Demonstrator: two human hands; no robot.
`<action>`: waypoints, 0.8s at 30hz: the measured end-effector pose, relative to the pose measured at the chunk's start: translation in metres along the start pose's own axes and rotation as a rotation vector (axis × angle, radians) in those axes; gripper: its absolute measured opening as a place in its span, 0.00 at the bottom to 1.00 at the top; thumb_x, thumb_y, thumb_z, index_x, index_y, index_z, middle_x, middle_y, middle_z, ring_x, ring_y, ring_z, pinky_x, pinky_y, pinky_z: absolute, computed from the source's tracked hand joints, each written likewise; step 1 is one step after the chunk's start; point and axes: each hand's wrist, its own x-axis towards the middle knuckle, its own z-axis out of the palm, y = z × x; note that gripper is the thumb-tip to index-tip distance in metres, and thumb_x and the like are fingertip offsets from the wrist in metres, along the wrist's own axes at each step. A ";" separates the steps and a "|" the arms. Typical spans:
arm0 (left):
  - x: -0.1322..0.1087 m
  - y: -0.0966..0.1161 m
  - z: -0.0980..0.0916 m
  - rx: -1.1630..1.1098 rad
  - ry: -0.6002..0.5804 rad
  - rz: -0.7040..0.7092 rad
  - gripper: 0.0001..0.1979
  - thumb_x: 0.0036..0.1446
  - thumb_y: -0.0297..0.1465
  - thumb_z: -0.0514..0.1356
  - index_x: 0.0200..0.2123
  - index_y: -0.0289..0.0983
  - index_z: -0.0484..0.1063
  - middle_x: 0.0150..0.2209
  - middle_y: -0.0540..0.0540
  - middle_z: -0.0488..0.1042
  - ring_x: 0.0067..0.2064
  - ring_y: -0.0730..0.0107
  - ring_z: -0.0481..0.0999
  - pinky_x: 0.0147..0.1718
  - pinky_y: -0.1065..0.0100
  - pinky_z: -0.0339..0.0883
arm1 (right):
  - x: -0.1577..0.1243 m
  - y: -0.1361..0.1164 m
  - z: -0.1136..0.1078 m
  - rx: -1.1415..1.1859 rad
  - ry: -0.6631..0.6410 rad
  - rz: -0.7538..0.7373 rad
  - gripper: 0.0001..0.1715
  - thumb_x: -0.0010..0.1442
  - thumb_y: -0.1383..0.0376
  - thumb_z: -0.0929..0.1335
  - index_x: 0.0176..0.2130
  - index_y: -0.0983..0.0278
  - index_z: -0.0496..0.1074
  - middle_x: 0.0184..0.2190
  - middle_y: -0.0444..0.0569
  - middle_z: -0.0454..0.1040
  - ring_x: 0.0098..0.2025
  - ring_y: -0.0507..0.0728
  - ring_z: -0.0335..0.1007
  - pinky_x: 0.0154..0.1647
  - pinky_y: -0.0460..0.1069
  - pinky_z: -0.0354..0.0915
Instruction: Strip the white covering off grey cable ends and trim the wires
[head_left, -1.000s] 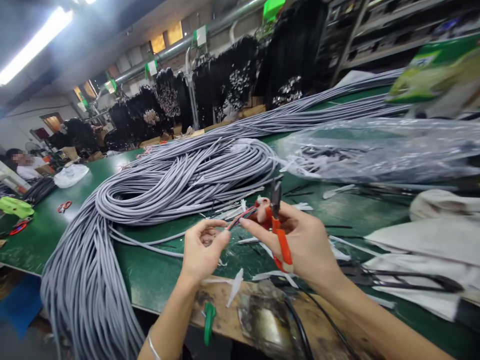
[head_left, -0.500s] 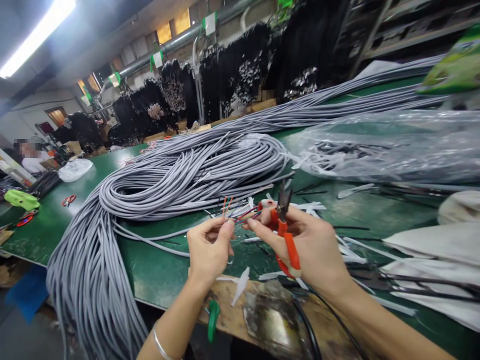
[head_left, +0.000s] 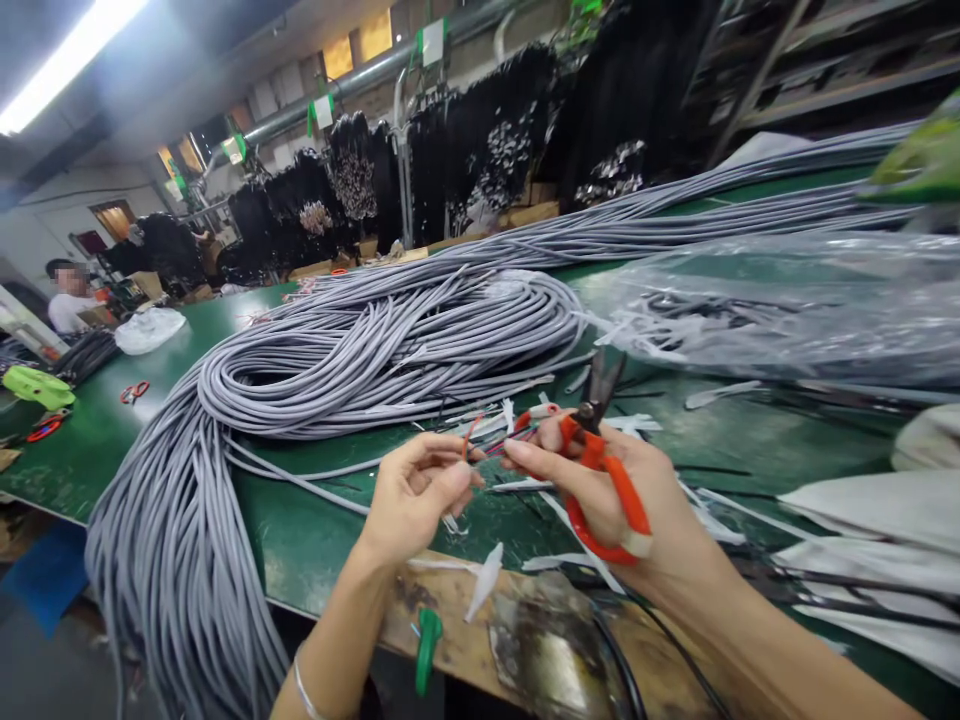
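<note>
My left hand has its thumb and fingers closed around thin coloured wires, and an orange wire sticks up from the fingertips. To its right, my right hand grips scissors with orange-red handles, their dark blades pointing up and apart. The thumb and forefinger of that same hand pinch the thin red and dark wires between my hands. Grey cable runs from the left towards my left hand. How the wires join it is hidden by my fingers.
A big looped bundle of grey cables lies behind my hands and hangs over the green table's front edge. At right lie a clear plastic bag and white cloth. A wooden board with a green clamp handle is nearest me.
The scissors' blades have spread and tilted to the right in my right hand. My left fingers have shifted on the wires, and the upright orange wire now leans right.
</note>
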 end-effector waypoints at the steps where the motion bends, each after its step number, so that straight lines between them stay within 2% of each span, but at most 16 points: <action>1: 0.000 0.001 -0.002 -0.010 -0.043 -0.013 0.20 0.40 0.41 0.68 0.31 0.33 0.69 0.22 0.51 0.69 0.17 0.84 0.60 0.16 0.77 0.51 | 0.001 -0.001 -0.001 0.017 0.000 0.018 0.27 0.29 0.53 0.76 0.16 0.63 0.58 0.19 0.39 0.59 0.24 0.49 0.59 0.26 0.46 0.59; 4: -0.002 0.003 -0.005 -0.001 -0.104 0.003 0.17 0.44 0.39 0.66 0.33 0.33 0.68 0.19 0.54 0.65 0.18 0.83 0.60 0.17 0.77 0.51 | 0.001 -0.004 -0.001 0.044 -0.002 0.052 0.26 0.30 0.56 0.76 0.16 0.63 0.57 0.18 0.39 0.59 0.24 0.49 0.59 0.26 0.45 0.59; 6: -0.003 0.002 -0.004 0.027 -0.111 0.044 0.16 0.46 0.39 0.65 0.32 0.34 0.67 0.22 0.52 0.66 0.19 0.82 0.61 0.18 0.75 0.53 | 0.001 -0.003 0.001 0.051 -0.041 0.079 0.25 0.31 0.57 0.76 0.16 0.63 0.57 0.17 0.38 0.58 0.23 0.48 0.58 0.25 0.44 0.58; 9: -0.004 0.003 -0.003 0.049 -0.123 0.060 0.18 0.45 0.41 0.65 0.29 0.34 0.66 0.30 0.47 0.70 0.19 0.82 0.63 0.19 0.74 0.55 | 0.002 0.004 0.006 0.063 -0.232 0.200 0.24 0.32 0.55 0.74 0.17 0.63 0.58 0.16 0.38 0.59 0.21 0.49 0.58 0.22 0.45 0.57; 12: -0.004 0.004 -0.005 0.046 -0.113 0.055 0.19 0.44 0.43 0.65 0.29 0.34 0.66 0.25 0.50 0.68 0.18 0.82 0.61 0.18 0.74 0.55 | 0.003 0.014 0.009 -0.018 -0.394 0.242 0.24 0.36 0.51 0.72 0.18 0.62 0.58 0.15 0.38 0.58 0.18 0.49 0.57 0.20 0.46 0.58; 14: -0.003 0.005 -0.008 0.057 -0.050 0.090 0.18 0.44 0.43 0.65 0.29 0.34 0.66 0.25 0.49 0.69 0.19 0.82 0.61 0.18 0.74 0.55 | 0.004 0.016 0.006 -0.185 -0.357 0.105 0.21 0.40 0.51 0.70 0.19 0.62 0.59 0.15 0.38 0.58 0.18 0.49 0.56 0.20 0.46 0.58; 17: -0.003 0.005 -0.010 0.086 0.056 0.149 0.18 0.45 0.43 0.65 0.28 0.34 0.69 0.26 0.47 0.72 0.19 0.81 0.62 0.18 0.75 0.57 | 0.004 0.012 -0.002 -0.511 -0.235 -0.209 0.17 0.46 0.54 0.67 0.20 0.62 0.61 0.16 0.40 0.60 0.20 0.50 0.56 0.21 0.46 0.56; 19: -0.003 0.004 -0.011 0.111 0.091 0.165 0.18 0.44 0.44 0.65 0.26 0.33 0.70 0.24 0.47 0.71 0.19 0.81 0.63 0.18 0.75 0.58 | 0.004 0.006 -0.007 -0.656 -0.232 -0.379 0.16 0.48 0.55 0.66 0.19 0.61 0.60 0.16 0.40 0.59 0.19 0.50 0.55 0.21 0.45 0.55; 21: -0.004 0.004 -0.011 0.145 0.093 0.175 0.17 0.45 0.43 0.64 0.24 0.33 0.71 0.25 0.46 0.72 0.19 0.81 0.64 0.18 0.75 0.59 | 0.004 0.001 -0.009 -0.723 -0.265 -0.481 0.17 0.50 0.54 0.65 0.19 0.61 0.59 0.16 0.40 0.58 0.18 0.50 0.54 0.20 0.45 0.55; 24: -0.004 0.004 -0.013 0.159 0.111 0.240 0.13 0.49 0.39 0.63 0.25 0.33 0.74 0.29 0.45 0.73 0.21 0.80 0.66 0.20 0.76 0.62 | 0.006 -0.003 -0.011 -0.759 -0.257 -0.534 0.19 0.51 0.52 0.64 0.19 0.61 0.60 0.16 0.41 0.59 0.18 0.50 0.55 0.19 0.45 0.55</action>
